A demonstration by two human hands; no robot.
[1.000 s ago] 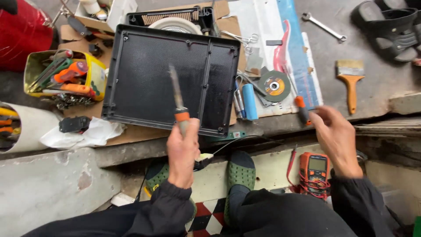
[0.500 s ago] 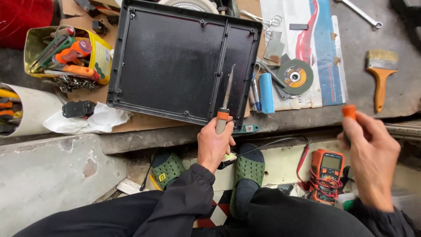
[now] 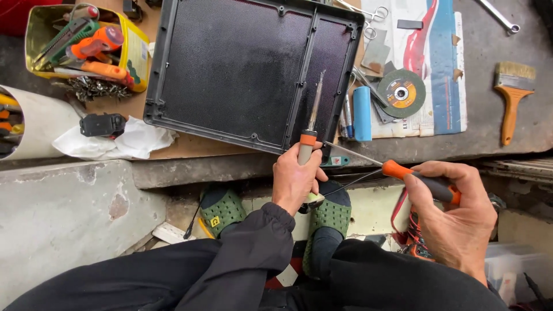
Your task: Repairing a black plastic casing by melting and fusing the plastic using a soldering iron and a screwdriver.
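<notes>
Hands work over the edge of a cluttered desk in the head view: the left hand is closed around the grey handle of an upright soldering iron whose tip rises over a black plastic panel, while the right hand grips an orange-handled screwdriver whose thin shaft points toward the left hand. Beside the panel lie a blue roll, a cutting disc, a paintbrush and a yellow tin of tools.
</notes>
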